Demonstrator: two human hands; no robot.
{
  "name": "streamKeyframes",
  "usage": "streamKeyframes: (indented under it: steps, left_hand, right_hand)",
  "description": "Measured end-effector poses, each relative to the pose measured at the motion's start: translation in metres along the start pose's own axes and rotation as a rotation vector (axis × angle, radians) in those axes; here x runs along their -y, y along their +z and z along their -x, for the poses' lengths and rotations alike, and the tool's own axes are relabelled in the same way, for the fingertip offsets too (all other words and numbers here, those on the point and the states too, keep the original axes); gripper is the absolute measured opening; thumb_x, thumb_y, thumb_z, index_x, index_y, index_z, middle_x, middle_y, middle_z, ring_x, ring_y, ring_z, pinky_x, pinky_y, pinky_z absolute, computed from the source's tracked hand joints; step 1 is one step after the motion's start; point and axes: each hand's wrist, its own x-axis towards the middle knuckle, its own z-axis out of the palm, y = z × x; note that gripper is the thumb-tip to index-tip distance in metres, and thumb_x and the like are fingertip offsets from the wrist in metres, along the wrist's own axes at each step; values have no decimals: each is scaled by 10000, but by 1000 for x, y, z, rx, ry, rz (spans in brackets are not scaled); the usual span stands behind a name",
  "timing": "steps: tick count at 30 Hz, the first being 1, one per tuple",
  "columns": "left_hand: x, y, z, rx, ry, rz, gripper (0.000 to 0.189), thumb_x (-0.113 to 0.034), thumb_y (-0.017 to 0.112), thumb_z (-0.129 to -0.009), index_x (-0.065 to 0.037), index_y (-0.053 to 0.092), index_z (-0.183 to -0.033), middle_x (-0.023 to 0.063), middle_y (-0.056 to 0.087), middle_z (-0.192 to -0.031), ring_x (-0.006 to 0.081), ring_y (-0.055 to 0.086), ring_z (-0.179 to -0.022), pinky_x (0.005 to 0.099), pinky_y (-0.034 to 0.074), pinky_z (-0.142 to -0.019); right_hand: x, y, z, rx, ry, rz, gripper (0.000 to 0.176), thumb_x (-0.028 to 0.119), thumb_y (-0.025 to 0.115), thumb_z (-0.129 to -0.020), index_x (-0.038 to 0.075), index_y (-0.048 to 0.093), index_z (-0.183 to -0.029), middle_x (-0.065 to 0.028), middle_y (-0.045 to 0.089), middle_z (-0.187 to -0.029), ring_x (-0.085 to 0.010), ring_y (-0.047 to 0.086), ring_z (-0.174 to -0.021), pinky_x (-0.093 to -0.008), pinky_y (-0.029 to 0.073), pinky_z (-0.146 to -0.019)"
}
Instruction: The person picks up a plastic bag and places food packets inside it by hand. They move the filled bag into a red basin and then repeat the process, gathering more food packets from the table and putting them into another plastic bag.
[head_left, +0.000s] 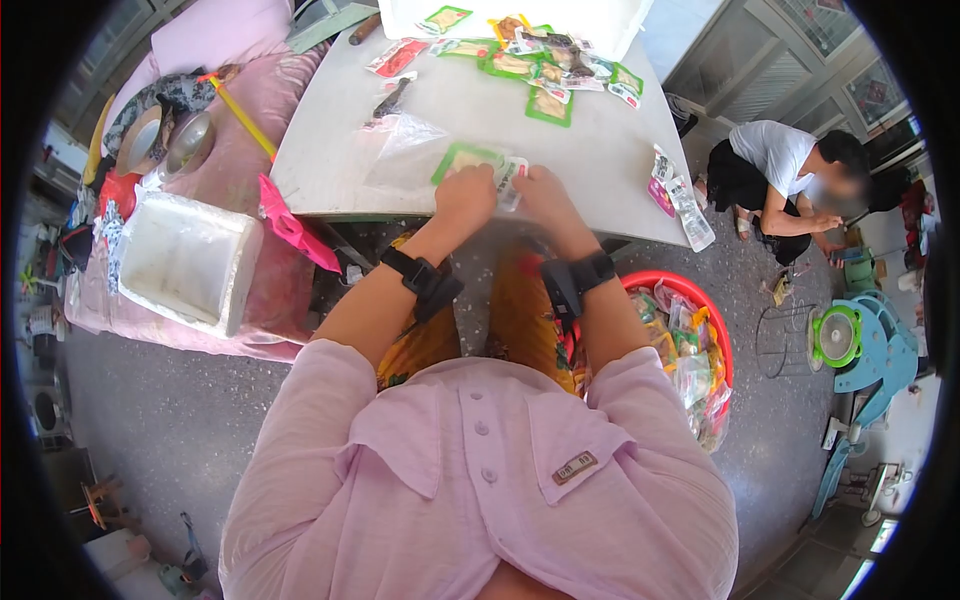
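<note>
Both hands are close together over the near edge of the white table (pixel 330 150). My left hand (pixel 467 198) is closed, its fingers pinching at the left side of a small white printed snack packet (pixel 512 172). My right hand (pixel 545 203) is closed on the right side of that same packet. Just beyond my left knuckles lies a green-edged snack packet (pixel 462 157), partly hidden by the hand. A clear plastic bag (pixel 400 145) spreads flat to its left. Farther back on the table is a dark-filled packet (pixel 394 97).
A pile of snack packets (pixel 550 62) lies before a white foam box (pixel 618 25). More packets (pixel 682 200) hang at the table's right edge. A red basin (pixel 725 335) full of packets stands on the floor. Another person (pixel 775 165) crouches right; a foam tray (pixel 185 260) sits left.
</note>
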Motion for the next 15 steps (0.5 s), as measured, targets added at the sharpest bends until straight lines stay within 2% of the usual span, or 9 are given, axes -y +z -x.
streamKeyframes:
  steps: [2, 5, 7, 9, 11, 14, 15]
  left_hand:
    - [3, 5, 1, -12, 15, 0, 126, -152, 428, -736, -36, 477, -733, 150, 539, -722, 325, 527, -691, 425, 415, -593]
    - [-8, 1, 0, 26, -57, 59, 133, -162, 427, -747, -40, 477, -735, 154, 540, -711, 324, 526, -692, 423, 411, -590]
    - [-11, -3, -1, 57, -107, 75, 143, -170, 431, -749, -41, 492, -760, 154, 543, -716, 318, 532, -698, 418, 415, -596]
    - [-7, -3, -5, 71, -120, 54, 171, -176, 440, -745, -38, 522, -806, 151, 549, -731, 309, 545, -707, 409, 428, -608]
    - [8, 3, -6, 37, -135, 84, 149, -173, 431, -754, -37, 491, -762, 158, 538, -707, 319, 528, -684, 421, 407, -584]
    - [20, 11, -6, -14, -120, 111, 140, -167, 426, -759, -39, 472, -723, 160, 528, -691, 329, 515, -664, 428, 393, -565]
    - [20, 15, -4, -29, -110, 120, 138, -164, 426, -759, -40, 469, -715, 160, 527, -688, 331, 513, -660, 429, 391, -561]
  right_hand:
    - [-24, -4, -13, 44, 16, 7, 185, 157, 489, -715, -14, 535, -771, -81, 534, -605, -156, 515, -558, -253, 411, -515]
    - [20, -3, -4, 164, 120, 62, 155, 136, 486, -725, -1, 536, -776, -66, 534, -609, -130, 504, -556, -237, 406, -501]
    - [20, 6, -9, 166, -126, 161, 138, 125, 481, -735, 6, 538, -774, -56, 531, -614, -126, 509, -564, -245, 407, -495]
    - [26, 11, -11, 206, -79, -11, 121, 110, 471, -745, 15, 538, -777, -46, 530, -629, -126, 516, -582, -247, 408, -493]
    - [41, 11, -12, 289, 252, -455, 108, 91, 457, -754, 24, 535, -785, -36, 530, -655, -132, 526, -610, -243, 410, -495]
    - [43, -15, -24, 204, 153, -141, 144, 119, 467, -749, 18, 529, -832, -66, 554, -726, -181, 552, -670, -267, 426, -548]
    - [34, -25, -37, 70, 6, 117, 174, 154, 477, -744, 21, 527, -846, -80, 559, -753, -201, 554, -693, -289, 427, -573]
